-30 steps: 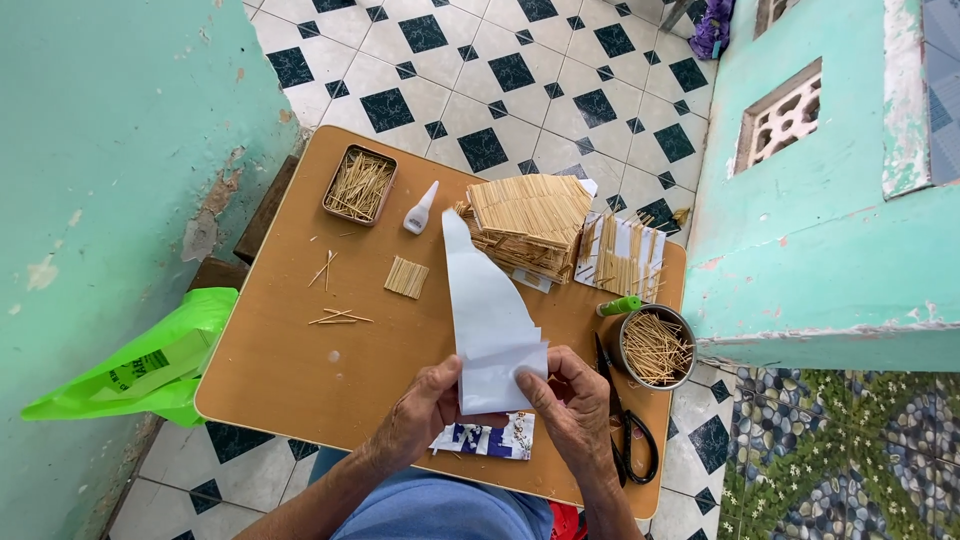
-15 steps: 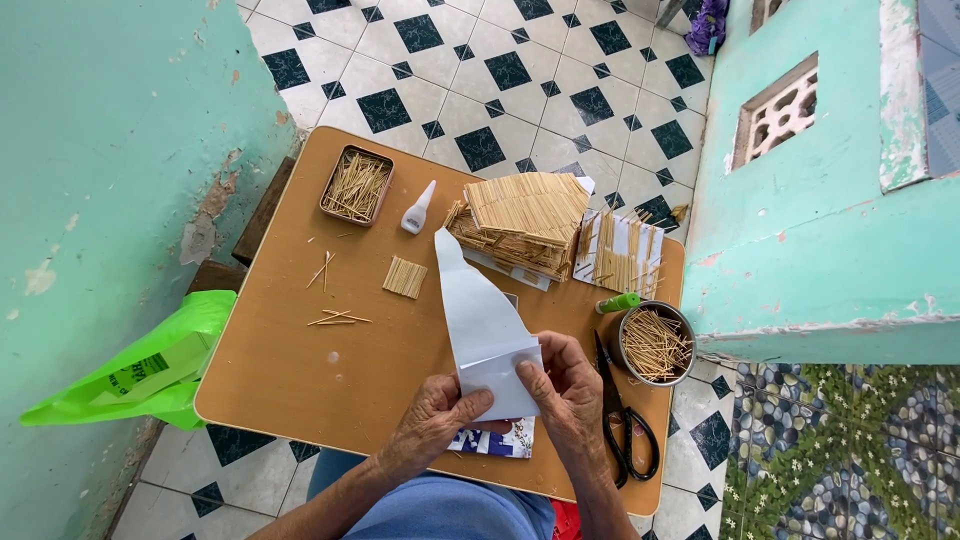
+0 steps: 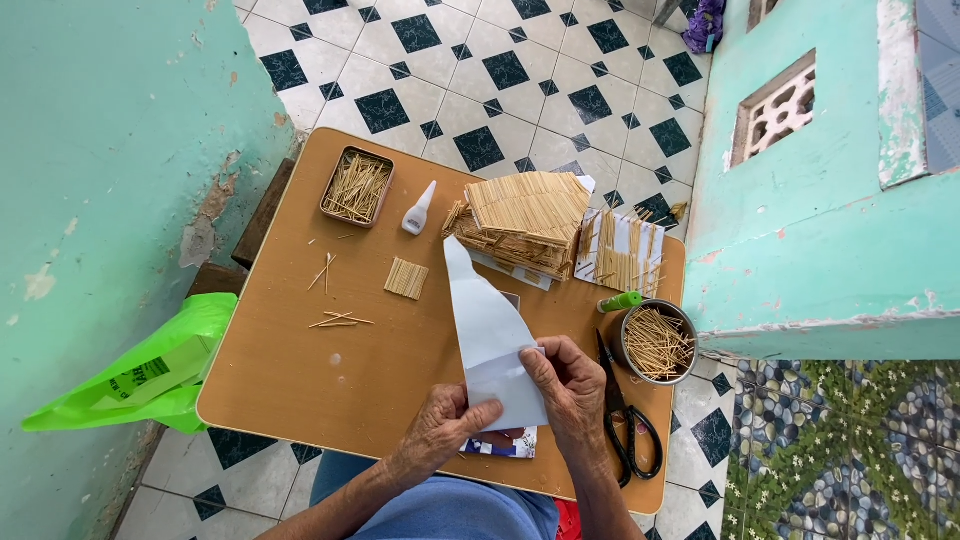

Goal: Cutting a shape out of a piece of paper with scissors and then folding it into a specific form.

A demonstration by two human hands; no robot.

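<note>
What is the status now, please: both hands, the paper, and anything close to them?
Left hand and right hand both grip white paper piece, its point toward stick house. Black scissors beside right hand. Round tin of sticks just beyond.

I see a brown table (image 3: 290, 380) bearing a far-left tin of sticks (image 3: 356, 188), glue bottle (image 3: 418, 209), stick house (image 3: 525, 222), small stick panel (image 3: 406, 278), and, near right, scissors (image 3: 628, 420) and a round stick tin (image 3: 653, 343).

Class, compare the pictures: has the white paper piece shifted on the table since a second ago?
Yes. The white paper piece has slid slightly toward the person, its pointed tip now farther from the toothpick house.
</note>
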